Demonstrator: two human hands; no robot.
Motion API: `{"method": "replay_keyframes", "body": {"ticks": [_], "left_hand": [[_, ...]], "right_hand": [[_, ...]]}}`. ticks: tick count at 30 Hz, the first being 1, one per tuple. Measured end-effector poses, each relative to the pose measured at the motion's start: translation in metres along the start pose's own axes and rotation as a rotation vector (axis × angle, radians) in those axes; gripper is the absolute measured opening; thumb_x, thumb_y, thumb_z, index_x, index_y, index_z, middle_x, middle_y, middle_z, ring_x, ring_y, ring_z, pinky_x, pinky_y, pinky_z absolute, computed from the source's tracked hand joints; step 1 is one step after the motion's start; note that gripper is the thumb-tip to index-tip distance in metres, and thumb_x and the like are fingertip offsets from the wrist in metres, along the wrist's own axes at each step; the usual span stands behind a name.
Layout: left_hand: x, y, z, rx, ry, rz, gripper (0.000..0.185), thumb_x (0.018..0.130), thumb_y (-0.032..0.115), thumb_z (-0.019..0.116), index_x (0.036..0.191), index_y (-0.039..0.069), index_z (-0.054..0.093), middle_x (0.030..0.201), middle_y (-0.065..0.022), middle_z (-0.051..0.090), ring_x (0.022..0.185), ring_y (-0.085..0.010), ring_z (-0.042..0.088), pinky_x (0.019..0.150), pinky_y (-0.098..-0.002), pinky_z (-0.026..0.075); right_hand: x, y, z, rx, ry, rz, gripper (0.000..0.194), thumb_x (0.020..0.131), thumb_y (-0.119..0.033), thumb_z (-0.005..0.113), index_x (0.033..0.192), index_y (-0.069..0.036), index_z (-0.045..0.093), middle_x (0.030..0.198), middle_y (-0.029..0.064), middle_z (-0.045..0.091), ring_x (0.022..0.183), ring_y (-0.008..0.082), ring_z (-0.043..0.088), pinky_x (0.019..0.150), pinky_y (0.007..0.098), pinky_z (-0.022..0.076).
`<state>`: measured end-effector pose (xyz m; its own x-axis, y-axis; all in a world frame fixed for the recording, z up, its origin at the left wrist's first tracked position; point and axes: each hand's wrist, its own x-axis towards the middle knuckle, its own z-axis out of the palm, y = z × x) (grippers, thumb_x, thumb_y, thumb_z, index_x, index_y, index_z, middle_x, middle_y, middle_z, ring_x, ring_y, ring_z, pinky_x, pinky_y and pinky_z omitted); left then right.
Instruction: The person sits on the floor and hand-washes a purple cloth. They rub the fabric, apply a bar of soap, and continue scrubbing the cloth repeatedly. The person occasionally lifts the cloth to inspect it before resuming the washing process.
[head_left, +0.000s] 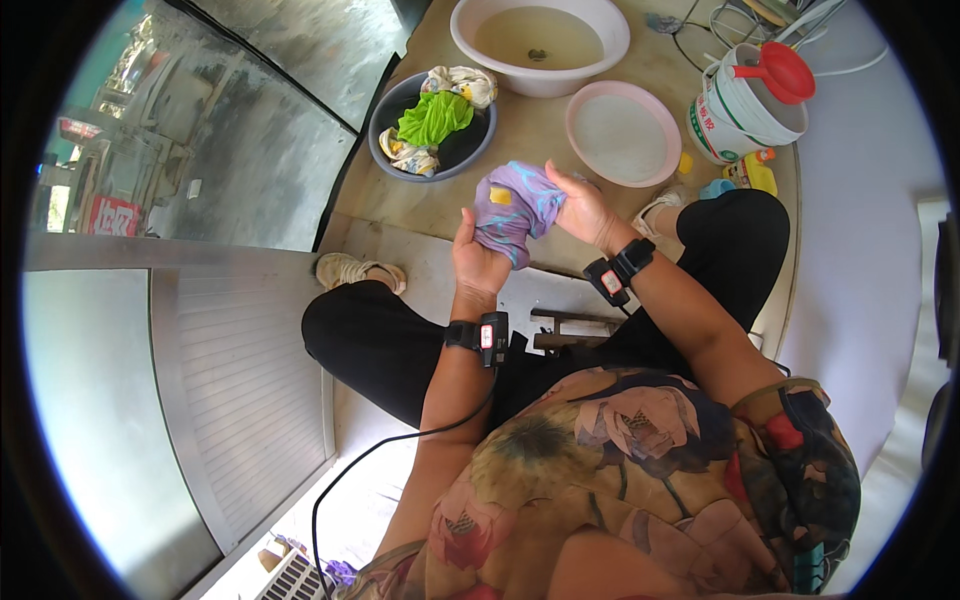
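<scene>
My left hand (482, 262) and my right hand (583, 210) hold a bunched purple cloth (510, 217) with light blue marks between them, above the floor. A small yellow piece (500, 196), perhaps soap, lies on the cloth. My left hand supports its lower left side; my right hand grips its right side, thumb up. Just beyond, a dark grey basin (377, 154) holds a bright green cloth (435, 118) and patterned white cloths (471, 84). A shallow pink-rimmed basin (573, 139) with cloudy liquid stands beyond my right hand.
A large white basin (616, 49) of murky water stands at the back. At right are a white bucket (720, 124) with a red dipper (787, 73) on it, a yellow bottle (761, 176), a blue cup (716, 188) and cables (731, 26). A glass-panelled door (255, 142) borders the left.
</scene>
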<state>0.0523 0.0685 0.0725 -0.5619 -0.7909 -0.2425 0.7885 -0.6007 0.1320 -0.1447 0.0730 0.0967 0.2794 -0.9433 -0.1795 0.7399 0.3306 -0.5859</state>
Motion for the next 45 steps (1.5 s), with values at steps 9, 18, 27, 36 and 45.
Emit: {"method": "replay_keyframes", "body": {"ticks": [9,18,27,36,45], "left_hand": [[0.007,-0.019,-0.030,0.209,0.253,0.086,0.035,0.104,0.022,0.044,0.130,0.001,0.053,0.125,-0.0114,0.061,0.116,-0.0289,0.058,0.104,-0.0436,0.046],[0.006,-0.016,-0.041,0.192,0.302,0.070,0.036,0.105,0.026,0.041,0.129,0.002,0.054,0.125,-0.0122,0.061,0.116,-0.0276,0.059,0.104,-0.0437,0.046],[0.006,-0.011,-0.008,0.145,0.307,0.166,0.033,0.104,0.021,0.049,0.128,-0.001,0.054,0.129,-0.0109,0.060,0.118,-0.0240,0.059,0.105,-0.0406,0.046],[0.018,-0.015,-0.047,0.284,0.380,0.185,0.028,0.103,0.012,0.049,0.126,-0.003,0.054,0.121,-0.0134,0.062,0.109,-0.0264,0.063,0.096,-0.0419,0.052],[0.010,-0.024,-0.032,0.197,0.399,0.211,0.035,0.106,0.026,0.042,0.127,-0.001,0.054,0.123,-0.0140,0.061,0.114,-0.0290,0.060,0.100,-0.0440,0.049]], "right_hand": [[0.008,0.064,0.042,-1.258,0.058,-0.179,0.060,0.101,-0.045,0.047,0.143,-0.002,0.046,0.143,0.0193,0.049,0.135,0.0329,0.043,0.112,0.0408,0.0327],[0.012,0.093,0.027,-1.485,0.101,-0.408,0.054,0.099,-0.047,0.048,0.127,0.000,0.054,0.121,0.0249,0.059,0.114,0.0394,0.056,0.099,0.0414,0.0432],[0.011,0.027,-0.006,0.241,0.156,0.082,0.039,0.102,-0.036,0.052,0.120,-0.002,0.061,0.119,0.0100,0.065,0.109,0.0229,0.063,0.103,0.0412,0.0453],[-0.002,0.027,-0.009,0.067,0.322,-0.003,0.026,0.097,-0.014,0.061,0.119,-0.001,0.062,0.114,0.0098,0.067,0.107,0.0222,0.064,0.097,0.0402,0.0500],[-0.010,0.077,0.030,-1.224,0.055,-0.235,0.047,0.103,-0.029,0.049,0.141,-0.002,0.049,0.141,0.0120,0.054,0.122,0.0243,0.056,0.101,0.0370,0.0450]]}}
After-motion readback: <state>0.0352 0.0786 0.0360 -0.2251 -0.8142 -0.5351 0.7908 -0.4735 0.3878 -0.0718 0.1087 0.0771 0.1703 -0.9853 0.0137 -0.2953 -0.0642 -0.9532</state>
